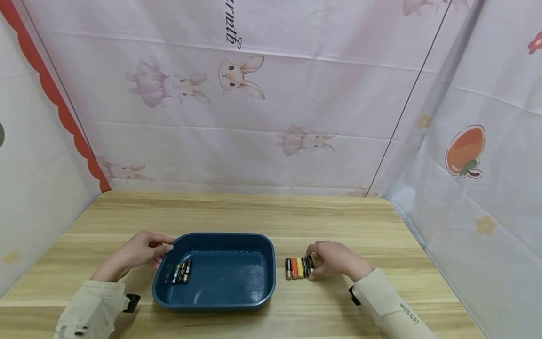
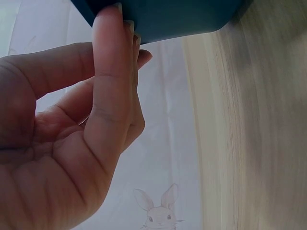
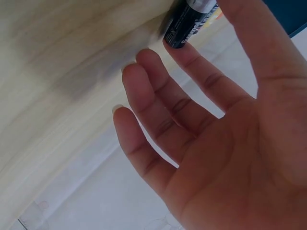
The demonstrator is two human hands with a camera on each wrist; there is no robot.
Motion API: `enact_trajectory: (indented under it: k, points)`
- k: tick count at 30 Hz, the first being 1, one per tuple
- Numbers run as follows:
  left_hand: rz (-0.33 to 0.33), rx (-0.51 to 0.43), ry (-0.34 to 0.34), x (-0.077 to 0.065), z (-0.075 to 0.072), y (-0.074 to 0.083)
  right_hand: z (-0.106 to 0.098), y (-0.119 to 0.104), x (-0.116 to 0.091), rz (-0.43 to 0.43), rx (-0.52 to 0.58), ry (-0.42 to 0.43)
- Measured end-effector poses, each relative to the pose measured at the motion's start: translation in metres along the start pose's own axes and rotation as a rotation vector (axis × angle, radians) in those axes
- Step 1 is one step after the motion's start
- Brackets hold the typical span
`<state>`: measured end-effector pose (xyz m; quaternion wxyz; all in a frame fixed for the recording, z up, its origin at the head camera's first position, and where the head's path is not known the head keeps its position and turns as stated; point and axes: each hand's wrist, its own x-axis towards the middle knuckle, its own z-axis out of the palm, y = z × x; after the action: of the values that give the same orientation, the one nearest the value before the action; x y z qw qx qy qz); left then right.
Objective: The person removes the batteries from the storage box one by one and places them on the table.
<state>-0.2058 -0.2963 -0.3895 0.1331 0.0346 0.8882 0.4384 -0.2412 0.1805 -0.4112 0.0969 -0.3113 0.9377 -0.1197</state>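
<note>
A dark blue rectangular tray sits on the table, and small cylindrical batteries lie side by side inside at its left. My left hand is at the tray's left side. In the left wrist view, its fairly straight fingers touch the tray's outer wall. Right of the tray is a row of several batteries, including an orange one and a yellow one. My right hand pinches the black battery at the row's right end by its two ends, with the other fingers spread loosely.
The wooden table is bounded by a printed cloth backdrop at the back and cloth walls on the left and right. Dark straps show at both sleeve cuffs.
</note>
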Motion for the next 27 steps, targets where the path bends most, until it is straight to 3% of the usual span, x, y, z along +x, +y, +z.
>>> enact_trajectory:
  k: [12,27]
  points:
    - [0.019,0.004,-0.018,0.013,-0.009,-0.005,0.0,-0.005,0.007,0.018,0.008,-0.007]
    - [0.039,0.013,0.016,0.002,0.002,-0.006,0.005,-0.003,0.001,0.004,0.004,0.002]
